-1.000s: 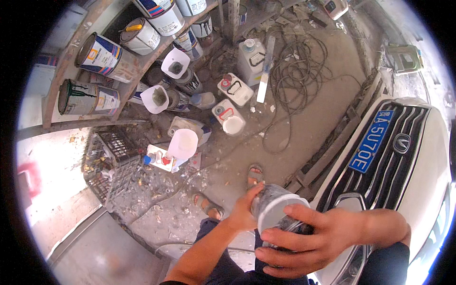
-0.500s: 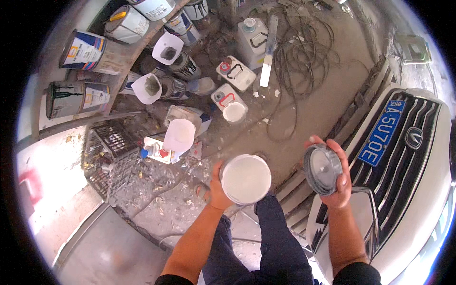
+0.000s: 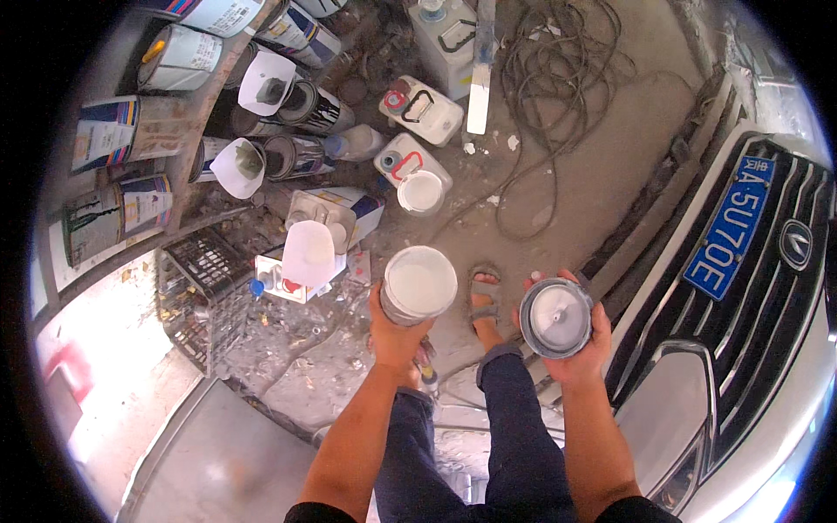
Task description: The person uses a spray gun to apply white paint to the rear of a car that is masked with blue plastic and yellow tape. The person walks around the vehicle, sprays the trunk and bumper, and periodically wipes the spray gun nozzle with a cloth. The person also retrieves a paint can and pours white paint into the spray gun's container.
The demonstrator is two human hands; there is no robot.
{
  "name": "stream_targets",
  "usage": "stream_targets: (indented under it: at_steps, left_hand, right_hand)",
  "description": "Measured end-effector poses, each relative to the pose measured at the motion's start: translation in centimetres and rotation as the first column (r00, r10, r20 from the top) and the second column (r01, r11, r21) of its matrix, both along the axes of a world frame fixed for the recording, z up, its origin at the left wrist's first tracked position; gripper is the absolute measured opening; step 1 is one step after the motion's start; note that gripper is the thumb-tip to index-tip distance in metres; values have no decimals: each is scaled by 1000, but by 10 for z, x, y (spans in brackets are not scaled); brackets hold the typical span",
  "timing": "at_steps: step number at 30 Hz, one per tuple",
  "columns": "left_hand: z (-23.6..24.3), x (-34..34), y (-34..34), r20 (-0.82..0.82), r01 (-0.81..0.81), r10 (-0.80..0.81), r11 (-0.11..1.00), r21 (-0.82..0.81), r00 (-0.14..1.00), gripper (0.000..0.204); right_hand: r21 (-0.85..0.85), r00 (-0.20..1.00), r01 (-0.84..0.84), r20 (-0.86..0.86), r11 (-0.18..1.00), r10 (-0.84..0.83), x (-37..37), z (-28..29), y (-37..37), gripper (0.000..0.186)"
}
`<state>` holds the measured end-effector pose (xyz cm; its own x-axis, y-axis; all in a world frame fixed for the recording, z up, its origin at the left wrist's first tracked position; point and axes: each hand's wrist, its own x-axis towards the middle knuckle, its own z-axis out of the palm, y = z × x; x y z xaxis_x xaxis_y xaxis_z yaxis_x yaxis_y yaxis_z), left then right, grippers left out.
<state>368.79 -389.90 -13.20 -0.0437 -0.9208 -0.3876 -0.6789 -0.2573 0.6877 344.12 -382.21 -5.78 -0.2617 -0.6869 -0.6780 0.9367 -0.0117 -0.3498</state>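
Standing over the littered floor [image 3: 558, 183], left hand [image 3: 397, 336] grips an open cup [image 3: 420, 283] of white paint, right hand [image 3: 571, 344] holding the grey lid [image 3: 555, 317] just removed, now apart to its right.

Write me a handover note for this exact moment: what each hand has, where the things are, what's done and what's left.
Left hand: grips the open round cup of white paint from below, upright, in front of the body.
Right hand: holds the round grey lid, apart from the cup, beside the white car's grille.
Done: lid is off the cup.
Left: cup is open, lid not set down. Paint cans and white jugs crowd the dusty floor ahead.
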Motion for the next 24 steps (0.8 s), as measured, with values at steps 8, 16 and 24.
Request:
stream_targets:
  at_steps: [8, 16, 24]
  left_hand:
    - [-28, -7, -26, 177, -8, 10, 1000, -11, 984, 103]
    - [-43, -21, -53, 283, -59, 45, 997, 40, 958, 104]
    - [-55, -16, -60, 351, -74, 43, 994, 75, 935, 101]
  right_hand:
    - [50, 999, -7, 43, 999, 5, -14, -20, 16, 65]
    - [17, 998, 24, 56, 1000, -24, -33, -25, 15, 66]
    - [15, 995, 15, 96, 1000, -16, -40, -28, 15, 64]
